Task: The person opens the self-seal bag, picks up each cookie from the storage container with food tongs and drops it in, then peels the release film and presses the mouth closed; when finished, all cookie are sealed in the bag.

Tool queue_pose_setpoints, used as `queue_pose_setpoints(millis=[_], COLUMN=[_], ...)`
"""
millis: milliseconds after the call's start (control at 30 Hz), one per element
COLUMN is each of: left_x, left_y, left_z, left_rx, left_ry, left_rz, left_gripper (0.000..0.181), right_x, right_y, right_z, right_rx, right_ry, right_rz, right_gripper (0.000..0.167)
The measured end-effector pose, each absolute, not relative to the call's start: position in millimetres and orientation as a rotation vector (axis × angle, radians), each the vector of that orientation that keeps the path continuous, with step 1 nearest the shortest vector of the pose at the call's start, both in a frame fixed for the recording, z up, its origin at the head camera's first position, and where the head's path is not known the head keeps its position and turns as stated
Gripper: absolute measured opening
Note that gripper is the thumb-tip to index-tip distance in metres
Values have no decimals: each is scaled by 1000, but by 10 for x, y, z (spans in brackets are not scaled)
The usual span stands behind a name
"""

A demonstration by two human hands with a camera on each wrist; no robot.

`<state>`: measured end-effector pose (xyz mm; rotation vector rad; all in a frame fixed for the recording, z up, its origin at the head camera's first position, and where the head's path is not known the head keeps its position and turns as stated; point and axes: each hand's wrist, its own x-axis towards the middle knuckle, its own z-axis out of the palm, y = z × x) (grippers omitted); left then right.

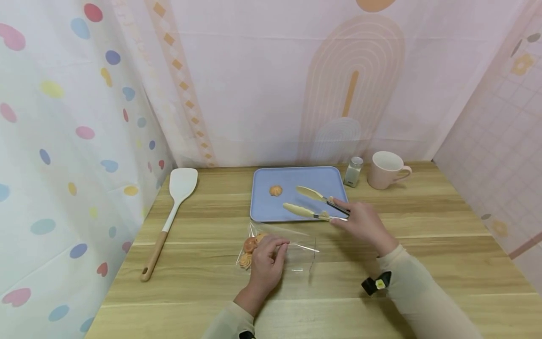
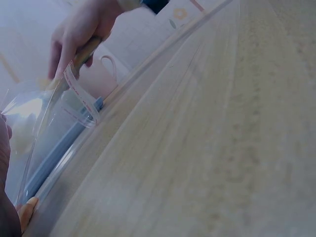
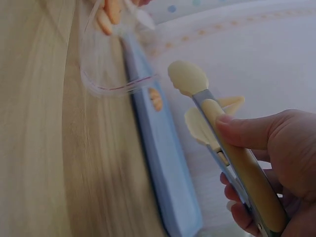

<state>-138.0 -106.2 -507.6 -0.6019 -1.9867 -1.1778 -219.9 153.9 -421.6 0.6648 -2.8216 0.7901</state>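
Observation:
On the table a clear plastic bag (image 1: 301,260) lies with several golden-brown cookies (image 1: 250,245) in its left end. My left hand (image 1: 267,264) pinches the bag's upper edge between thumb and fingers; in the left wrist view the bag's mouth (image 2: 79,94) gapes. My right hand (image 1: 365,226) grips cream-tipped tongs (image 1: 299,209), their arms spread apart over the tray. One cookie (image 1: 275,190) sits on the blue tray (image 1: 261,207), left of the tong tips. The right wrist view shows the thumb on the handle of the tongs (image 3: 249,182), nothing between the tips.
A white spatula (image 1: 183,184) with a wooden handle lies at the left. Behind the tray's right end stand a glass shaker (image 1: 353,172) and a pink mug (image 1: 384,170). Patterned curtains (image 1: 254,94) hang along the back and both sides of the wooden table (image 1: 203,292).

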Motion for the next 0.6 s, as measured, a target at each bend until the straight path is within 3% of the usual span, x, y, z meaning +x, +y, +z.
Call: queue_pose_setpoints(millis=[300, 600], left_x=[-1383, -1376], left_y=[-1073, -1068], left_z=[-5090, -5081], left_rx=[-605, -609], left_ry=[-1982, -1973], left_rz=[-1184, -1173], left_gripper=[10, 10], right_x=[-2583, -2763], right_y=[1238, 1075], right_z=[-4330, -4428], right_rx=[661, 684], right_ry=[-2912, -2912], right_rz=[751, 779], right_gripper=[61, 60])
